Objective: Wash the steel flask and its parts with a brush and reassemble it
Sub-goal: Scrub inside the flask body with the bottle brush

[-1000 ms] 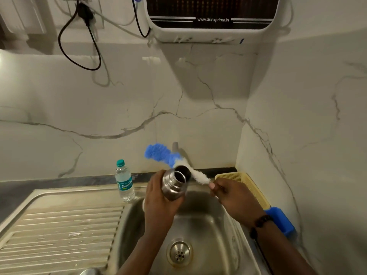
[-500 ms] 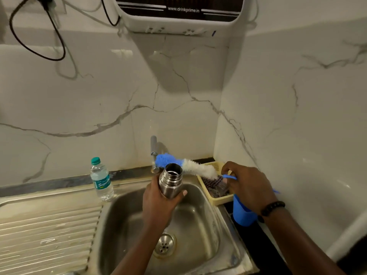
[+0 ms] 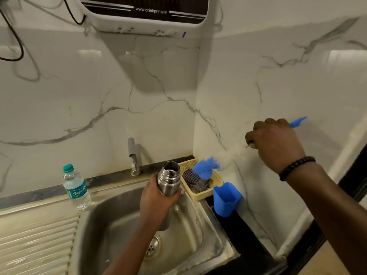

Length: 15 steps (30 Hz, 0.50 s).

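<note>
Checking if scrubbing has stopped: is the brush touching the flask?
Apart. Head view shows the brush over the basket, clear of the flask.

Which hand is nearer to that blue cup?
Left. The left hand, gripping the flask, is beside the blue cup; the right hand is raised higher, holding the brush.

I'm facing a corner where two walls (image 3: 111, 100) of glossy white marble w/ grey veins meet; soft glare patches show on both. Up top hangs a white water purifier (image 3: 147, 18) w/ a dark front panel marked www.drinkprime.in, black cables (image 3: 14, 46) looping off to its left. Below me a steel sink (image 3: 123, 219) w/ ribbed drainboard on the left and a round drain (image 3: 152, 248) in the basin, set in a dark countertop (image 3: 244, 241). A chrome tap (image 3: 132, 155) stands at the back edge. Bottom right, a bit of tan floor (image 3: 325, 261) shows.
</note>
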Available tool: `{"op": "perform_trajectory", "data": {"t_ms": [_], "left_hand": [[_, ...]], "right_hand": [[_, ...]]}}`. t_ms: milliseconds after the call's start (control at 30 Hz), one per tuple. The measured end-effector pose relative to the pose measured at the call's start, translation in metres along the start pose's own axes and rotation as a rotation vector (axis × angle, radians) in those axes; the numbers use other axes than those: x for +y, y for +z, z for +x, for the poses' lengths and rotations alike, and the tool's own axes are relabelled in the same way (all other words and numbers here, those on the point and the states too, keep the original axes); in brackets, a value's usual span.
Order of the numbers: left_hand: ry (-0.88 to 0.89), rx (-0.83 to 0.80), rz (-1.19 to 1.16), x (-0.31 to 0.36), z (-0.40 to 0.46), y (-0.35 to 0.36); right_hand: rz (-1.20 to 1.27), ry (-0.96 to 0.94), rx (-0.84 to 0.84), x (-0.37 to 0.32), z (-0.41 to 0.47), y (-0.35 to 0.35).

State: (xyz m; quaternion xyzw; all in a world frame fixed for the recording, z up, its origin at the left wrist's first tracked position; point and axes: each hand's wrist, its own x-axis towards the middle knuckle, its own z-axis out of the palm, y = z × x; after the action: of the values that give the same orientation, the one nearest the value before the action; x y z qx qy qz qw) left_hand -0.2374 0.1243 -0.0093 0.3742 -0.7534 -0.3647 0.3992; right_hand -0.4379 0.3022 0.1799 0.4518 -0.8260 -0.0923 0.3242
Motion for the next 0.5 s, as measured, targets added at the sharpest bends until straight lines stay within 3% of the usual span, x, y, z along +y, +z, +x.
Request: {"op": "perform_trajectory", "data": {"t_ms": [233,367,500], "left_hand": [[0.028,-0.039,0.002,0.002,-0.001,0.005],[0.034,-0.052,0.0,0.003,0.001,0.007],[0.029,-0.054,-0.001,0.001,0.002,0.004]], "right_hand": [[-0.286,-0.065,-0.167,0.01,0.015,-0.006],[-0.335,-0.123,-0.353,-0.004,0.023,0.005],[-0.35,-0.199,-0.42,-0.022,0.027,0.031]]}}
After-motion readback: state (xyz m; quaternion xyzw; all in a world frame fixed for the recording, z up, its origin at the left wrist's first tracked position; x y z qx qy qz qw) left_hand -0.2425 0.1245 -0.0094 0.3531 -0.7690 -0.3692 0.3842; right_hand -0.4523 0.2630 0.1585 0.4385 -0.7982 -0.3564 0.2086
